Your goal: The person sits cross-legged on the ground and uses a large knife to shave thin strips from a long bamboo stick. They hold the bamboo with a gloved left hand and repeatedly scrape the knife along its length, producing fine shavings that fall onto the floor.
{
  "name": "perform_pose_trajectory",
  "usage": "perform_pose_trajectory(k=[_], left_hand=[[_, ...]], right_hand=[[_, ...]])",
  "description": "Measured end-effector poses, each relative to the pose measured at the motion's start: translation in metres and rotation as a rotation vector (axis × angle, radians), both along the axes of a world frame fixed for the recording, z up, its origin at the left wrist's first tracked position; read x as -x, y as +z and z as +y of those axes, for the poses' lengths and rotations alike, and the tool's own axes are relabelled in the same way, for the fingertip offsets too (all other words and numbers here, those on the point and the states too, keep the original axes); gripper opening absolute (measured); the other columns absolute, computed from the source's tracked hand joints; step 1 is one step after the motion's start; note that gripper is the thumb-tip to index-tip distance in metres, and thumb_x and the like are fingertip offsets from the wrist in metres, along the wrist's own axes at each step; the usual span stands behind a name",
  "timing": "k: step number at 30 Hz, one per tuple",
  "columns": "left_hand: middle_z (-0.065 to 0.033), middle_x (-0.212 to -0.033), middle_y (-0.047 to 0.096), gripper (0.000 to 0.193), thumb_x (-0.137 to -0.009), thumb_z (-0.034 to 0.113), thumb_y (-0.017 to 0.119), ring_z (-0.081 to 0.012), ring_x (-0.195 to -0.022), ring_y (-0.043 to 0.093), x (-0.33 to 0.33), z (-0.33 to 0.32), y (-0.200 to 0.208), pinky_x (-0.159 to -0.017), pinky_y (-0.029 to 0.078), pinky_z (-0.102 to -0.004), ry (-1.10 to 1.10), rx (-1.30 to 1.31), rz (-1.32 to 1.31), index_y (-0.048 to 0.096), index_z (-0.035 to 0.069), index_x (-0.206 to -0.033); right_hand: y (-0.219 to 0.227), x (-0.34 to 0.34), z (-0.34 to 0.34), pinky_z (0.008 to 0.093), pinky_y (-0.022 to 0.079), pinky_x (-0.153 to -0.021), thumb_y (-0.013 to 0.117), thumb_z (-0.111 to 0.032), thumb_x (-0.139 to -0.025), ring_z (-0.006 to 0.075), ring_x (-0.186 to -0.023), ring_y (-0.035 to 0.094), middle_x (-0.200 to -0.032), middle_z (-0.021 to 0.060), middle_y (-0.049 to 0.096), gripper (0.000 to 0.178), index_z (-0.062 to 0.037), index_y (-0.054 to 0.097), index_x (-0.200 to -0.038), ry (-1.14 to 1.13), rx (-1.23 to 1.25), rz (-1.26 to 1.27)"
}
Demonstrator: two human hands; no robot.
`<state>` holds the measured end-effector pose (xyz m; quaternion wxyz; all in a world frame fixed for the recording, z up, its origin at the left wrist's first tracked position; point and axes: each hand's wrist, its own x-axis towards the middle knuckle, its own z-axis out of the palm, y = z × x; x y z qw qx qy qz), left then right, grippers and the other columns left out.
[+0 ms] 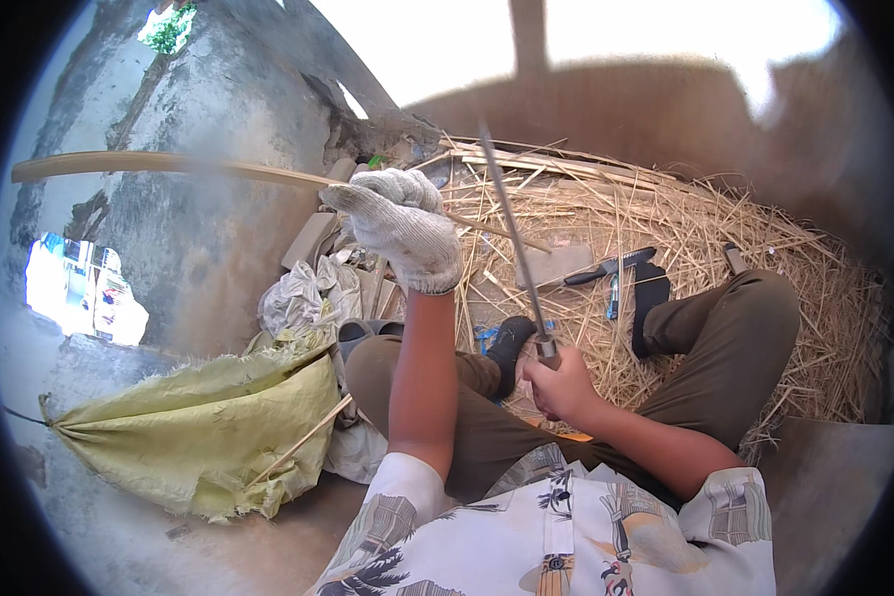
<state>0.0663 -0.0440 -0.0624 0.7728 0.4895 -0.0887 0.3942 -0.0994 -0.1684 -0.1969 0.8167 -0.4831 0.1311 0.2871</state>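
Nearest, the bare right hand (pixel 561 385) is closed around the handle of a long, thin, grey metal blade (pixel 526 278), which points upward. A little farther, the left hand (pixel 402 226), in a white knitted glove, is clamped on a long, flat, pale wooden strip (pixel 99 163). Blade and strip cross in view; I cannot tell if they touch. Probably the strip is being trimmed; the next move calls for firm holding, with the edge away from the glove. Beyond, a black knife (pixel 621 263) lies before a heap of straw-coloured slivers (pixel 765 253).
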Motion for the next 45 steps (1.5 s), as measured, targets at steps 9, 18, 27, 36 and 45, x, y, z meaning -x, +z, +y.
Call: perform_pose_trajectory(k=[9,18,27,36,45], left_hand=[[0.0031,-0.051,0.024,0.065,-0.097,0.072,0.035,-0.0099,-0.042,0.020,-0.004,0.016,-0.002,-0.035,0.019,-0.0270,0.035,0.065,0.024,0.030,0.016,-0.064],[0.0030,-0.051,0.025,0.066,-0.097,0.073,0.035,-0.0103,-0.042,0.020,-0.003,0.010,-0.002,-0.037,0.019,-0.0274,-0.022,0.046,-0.006,0.031,0.017,-0.063],[0.0031,-0.051,0.026,0.067,-0.097,0.073,0.035,-0.0103,-0.042,0.022,-0.001,0.025,0.001,-0.037,0.020,-0.0278,0.031,0.008,-0.006,0.032,0.016,-0.062],[0.0042,-0.049,0.027,0.066,-0.098,0.070,0.038,-0.0090,-0.039,0.026,-0.005,0.010,-0.002,-0.035,0.022,-0.0271,0.326,0.013,0.083,0.032,0.017,-0.060],[0.0042,-0.053,0.027,0.061,-0.099,0.067,0.041,-0.0089,-0.042,0.026,-0.002,0.024,0.007,-0.037,0.022,-0.0275,-0.038,-0.004,-0.049,0.034,0.016,-0.067]], right_hand=[[0.034,-0.008,-0.018,0.0299,0.032,-0.036,0.061,-0.010,-0.088,0.0121,-0.037,0.041,-0.051,0.0017,0.044,0.020,-0.0051,0.049,-0.071,-0.079,-0.002,-0.051],[0.002,-0.004,-0.003,0.0303,0.034,-0.035,0.063,-0.012,-0.086,0.0126,-0.035,0.043,-0.051,0.0034,0.048,0.018,-0.0046,0.052,-0.074,0.073,-0.008,0.085],[0.038,-0.011,-0.025,0.0264,0.036,-0.038,0.064,-0.007,-0.089,0.0088,-0.040,0.046,-0.054,0.0015,0.050,0.018,-0.0042,0.052,-0.076,-0.141,0.058,-0.255],[-0.005,0.007,0.006,0.0309,0.035,-0.035,0.063,-0.008,-0.084,0.0132,-0.037,0.044,-0.051,0.0032,0.047,0.018,-0.0023,0.052,-0.071,0.013,0.124,0.005],[0.015,-0.005,-0.009,0.0323,0.035,-0.033,0.062,-0.008,-0.081,0.0137,-0.033,0.041,-0.049,0.0028,0.044,0.017,-0.0019,0.053,-0.068,0.137,0.077,0.016]])
